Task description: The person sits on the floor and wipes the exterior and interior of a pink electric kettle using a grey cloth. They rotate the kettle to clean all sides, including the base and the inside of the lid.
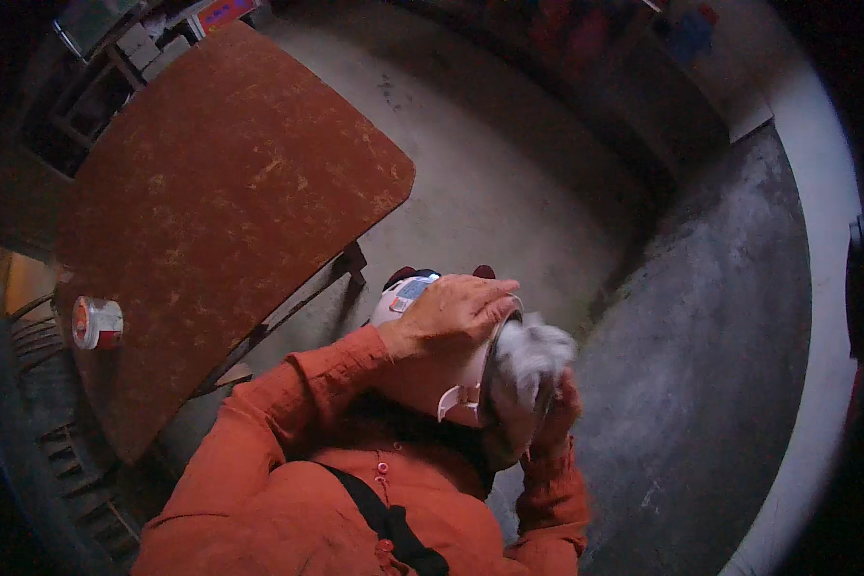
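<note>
A pale pink, rounded pot-like appliance [422, 379] is tilted on its side in front of my chest, its rimmed mouth facing right. It has a printed label, a white latch-like part [461, 398] and dark red feet or knobs on the far side. My left hand [451, 312] lies over its upper side, gripping it with fingertips at the rim. My right hand [562, 408] is at the mouth, closed around a crumpled whitish-grey cloth [533, 360]. Motion smears the cloth, and it partly hides the right fingers and the pot's inside.
A worn reddish-brown table [221, 192] with an angled corner stands at the left. A small round tub [98, 323] sits near its left edge. Slatted chair-like pieces [62, 442] are beyond that edge. Boxes and shelving fill the upper left; a pale wall [826, 317] curves along the right.
</note>
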